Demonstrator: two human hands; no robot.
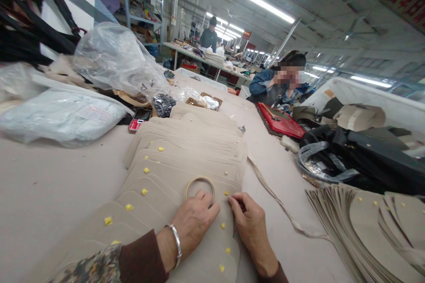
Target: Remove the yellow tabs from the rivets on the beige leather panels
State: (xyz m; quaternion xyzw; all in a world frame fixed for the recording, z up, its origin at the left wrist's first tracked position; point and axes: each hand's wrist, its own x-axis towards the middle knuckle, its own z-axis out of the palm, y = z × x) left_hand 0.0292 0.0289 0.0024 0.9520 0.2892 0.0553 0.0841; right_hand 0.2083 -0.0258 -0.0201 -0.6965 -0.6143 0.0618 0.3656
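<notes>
My left hand (192,216), with a silver bangle on its wrist, is closed on a roll of yellow tape (188,183) that rests over beige panels (179,170). The panels lie overlapped in a long row, with small yellow tape pieces (144,191) stuck along both sides. At the right edge of the row, my right hand (249,216) has thumb and forefinger pinched together. Its fingertips are right beside a yellow tape piece (226,193); whether something is between them is hidden. Small metal studs (226,173) show on some panels farther up.
A fanned stack of beige panels (345,225) lies at right, below a black bag (361,154). A strap (274,194) crosses the table. Plastic-wrapped bundles (63,112) and a phone-like item (138,119) sit left. Beyond a red board (282,121), a person (265,86) faces the table.
</notes>
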